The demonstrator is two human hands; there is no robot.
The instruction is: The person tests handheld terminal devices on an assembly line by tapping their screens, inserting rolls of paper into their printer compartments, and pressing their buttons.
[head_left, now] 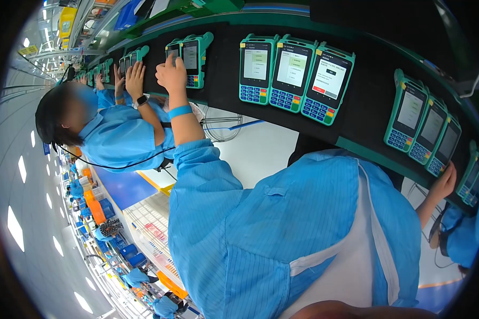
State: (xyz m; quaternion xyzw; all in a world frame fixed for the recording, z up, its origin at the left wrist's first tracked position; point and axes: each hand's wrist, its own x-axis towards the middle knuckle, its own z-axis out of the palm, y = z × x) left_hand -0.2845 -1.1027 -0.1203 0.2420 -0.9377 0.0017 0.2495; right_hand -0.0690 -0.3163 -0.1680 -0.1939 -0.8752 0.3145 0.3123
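Note:
My left hand (172, 75) reaches out at the end of a blue-sleeved arm with a blue wristband. Its index finger stretches toward the screen of a card payment terminal (173, 50); whether it touches cannot be made out. Another terminal (191, 55), green-framed with a lit screen, stands right beside it. On the other side, my right hand (444, 184) rests by the lower end of a terminal (446, 143), the last of three in a slanted group; its fingers are partly hidden. Between my hands are three terminals (286, 73) with lit screens and blue keypads.
The terminals stand along a black-covered bench (226, 66) with a green edge. Left of me a co-worker (114, 125) in a blue smock raises both hands near more terminals (133, 59). Another blue-clad person (460, 239) is at far right. Cables (223, 125) hang below the bench.

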